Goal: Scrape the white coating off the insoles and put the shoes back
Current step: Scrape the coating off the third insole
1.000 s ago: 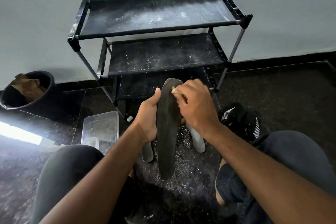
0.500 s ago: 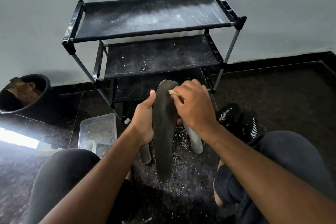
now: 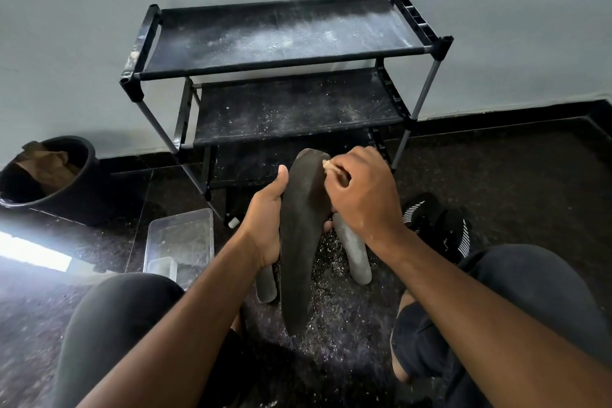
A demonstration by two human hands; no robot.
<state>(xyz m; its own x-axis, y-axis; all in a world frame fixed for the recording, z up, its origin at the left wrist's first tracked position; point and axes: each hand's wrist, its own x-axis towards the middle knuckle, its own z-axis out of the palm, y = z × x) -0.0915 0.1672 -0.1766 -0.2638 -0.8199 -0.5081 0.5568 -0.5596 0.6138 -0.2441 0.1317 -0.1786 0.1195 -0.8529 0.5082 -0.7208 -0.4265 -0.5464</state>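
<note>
Person sits on dark speckled floor (image 3: 496,159), knees in dark trousers at bottom left and right. Between the knees, white scrapings (image 3: 334,318) scattered on the floor. Left hand (image 3: 265,225) grasps a dark insole (image 3: 298,242) around its left edge at mid-length, thumb lying up along the face, fingers wrapped behind. Insole stands nearly upright, heel end down close to the floor, toe end up in front of the rack's lowest shelf. Right hand (image 3: 361,195) is curled at the insole's upper right edge, pinching a small pale scraper (image 3: 328,165) whose tip touches the insole face near the toe; tool is mostly hidden by the fingers, possibly a wooden stick. Two grey insoles lie on the floor behind the held one: left grey insole (image 3: 266,285) mostly hidden by the left wrist, right grey insole (image 3: 352,248) just right of the held one. Black shoes (image 3: 437,225) with white stripes sit on the floor right of that, near the right knee. Clear plastic box (image 3: 180,242) on the floor left, beside the left knee. Black shoe rack (image 3: 284,66) stands against the grey wall (image 3: 99,26), shelves dusted with white powder. Black bucket (image 3: 71,189) far left, with brown paper inside.
</note>
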